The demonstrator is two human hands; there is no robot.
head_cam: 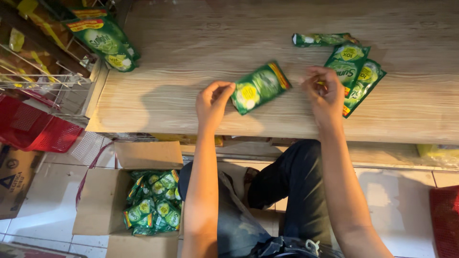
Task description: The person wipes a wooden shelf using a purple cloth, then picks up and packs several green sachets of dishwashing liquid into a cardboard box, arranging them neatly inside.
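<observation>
Left hand (213, 101) pinching lower left corner of green sachet (260, 87) between thumb and fingertips. Sachet flat on wooden shelf (191, 57), near front edge, long axis running from lower left to upper right. Right hand (325, 93) just right of sachet, not touching it; fingers curled, grasp on anything cannot be told. Left hand nearer. Stacked green sachets (356, 76) beyond right hand, toward right edge. Open carton of sachets (152, 203) on floor below.

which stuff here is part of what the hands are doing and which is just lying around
In hand:
- left hand holding green pouch
- right hand on pouch pile
- wooden shelf
- box of pouches

Lying about:
- red basket
- wire rack
</observation>
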